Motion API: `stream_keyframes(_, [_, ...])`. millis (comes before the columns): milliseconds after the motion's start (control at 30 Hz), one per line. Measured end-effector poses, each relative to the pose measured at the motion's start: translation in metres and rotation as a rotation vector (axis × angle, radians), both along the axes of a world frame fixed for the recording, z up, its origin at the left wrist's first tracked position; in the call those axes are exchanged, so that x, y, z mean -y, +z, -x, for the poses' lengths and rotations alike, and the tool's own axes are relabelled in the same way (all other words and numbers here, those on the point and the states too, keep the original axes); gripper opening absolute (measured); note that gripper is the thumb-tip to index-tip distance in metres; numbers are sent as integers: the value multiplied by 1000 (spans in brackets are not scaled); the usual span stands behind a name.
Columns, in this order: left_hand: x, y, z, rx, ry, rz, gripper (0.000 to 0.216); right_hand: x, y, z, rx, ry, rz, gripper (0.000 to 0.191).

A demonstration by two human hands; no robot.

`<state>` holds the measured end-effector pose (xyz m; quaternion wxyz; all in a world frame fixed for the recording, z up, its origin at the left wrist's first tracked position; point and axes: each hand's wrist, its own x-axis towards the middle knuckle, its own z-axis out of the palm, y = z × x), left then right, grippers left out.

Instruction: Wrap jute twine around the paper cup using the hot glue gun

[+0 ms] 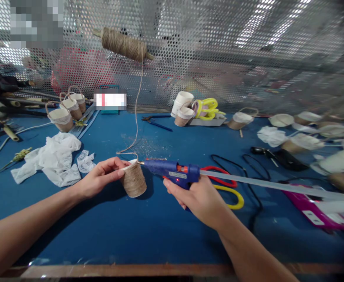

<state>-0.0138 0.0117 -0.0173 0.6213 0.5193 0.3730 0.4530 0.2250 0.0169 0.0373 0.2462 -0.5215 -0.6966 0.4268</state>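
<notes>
While the left hand (109, 175) pinches the rim of a cup (134, 183) between thumb and fingers, the right hand (200, 199) is closed around the handle of a blue glue gun (163, 167). A pale label (177, 174) on the gun body carries print too small to read. Beside it, a small red light (177, 180) glows. Blurred white panels mark a magenta package (303, 205) at right; its writing is illegible.

The cup is located near the middle of the blue table (148, 243), tilted, directly left of the gun nozzle (141, 163). The nozzle tip is at the rim; contact cannot be confirmed. The cup is tapered, with a pale rim and a wall wrapped in coarse brown twine. A single strand (136, 109) runs from the rim up to a cylindrical spool (123, 44) in front of a perforated metal panel (195, 58). A long translucent glue stick (257, 181) extends from the gun's rear. A red loop handle (226, 171) and a yellow loop handle (241, 200) lie near the right hand. Crumpled white lace (57, 156) lies left of the cup.
</notes>
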Motion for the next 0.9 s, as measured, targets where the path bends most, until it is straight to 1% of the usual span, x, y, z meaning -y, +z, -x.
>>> stream_keyframes(200, [0,0,0,-1,2,-17,18,2,0,0,-34,10,-3,20])
stream_keyframes(400, [1,1,0,-29,-1,-16,17,2,2,0,-6,-1,7,18])
stream_keyframes(633, [0,1,-1,-4,-2,-6,17,3,2,1,-23,1,-9,19])
stream_keyframes(900, [0,1,-1,18,-1,-2,15,4,0,1,-56,14,0,15])
